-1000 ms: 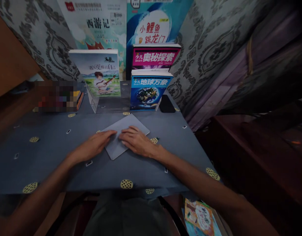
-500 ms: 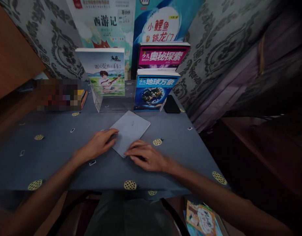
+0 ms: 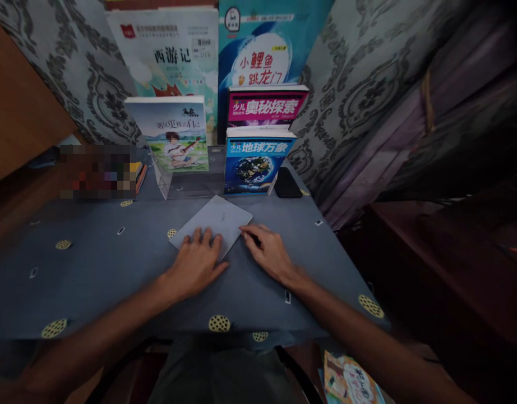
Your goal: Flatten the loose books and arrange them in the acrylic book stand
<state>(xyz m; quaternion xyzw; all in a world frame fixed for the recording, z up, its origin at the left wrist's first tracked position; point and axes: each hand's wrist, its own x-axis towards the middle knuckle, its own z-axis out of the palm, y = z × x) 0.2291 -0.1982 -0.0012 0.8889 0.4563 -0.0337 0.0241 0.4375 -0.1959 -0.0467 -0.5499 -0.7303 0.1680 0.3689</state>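
A thin notebook (image 3: 225, 220) with a plain pale grey-blue cover lies closed and slanted on the table. My left hand (image 3: 197, 264) rests flat over its near left part, fingers spread and thumb out to the right, hiding the near corner. At the notebook's right edge, close to the right corner, my right hand (image 3: 267, 251) has its thumb and forefinger drawn together on the rim, the other fingers curled.
Behind the notebook, a clear stand (image 3: 191, 188) holds a guitar-cover book (image 3: 178, 134) and a blue globe book (image 3: 258, 165). Taller books rise behind. A black phone (image 3: 289, 183) lies right of the stand. A blurred-out pile (image 3: 98, 171) sits left. The patterned tablecloth (image 3: 94, 264) covers the table.
My left hand has moved right and flattened onto the cover. My right hand has shifted from the near corner up along the right edge. The camera view has tilted slightly upward.
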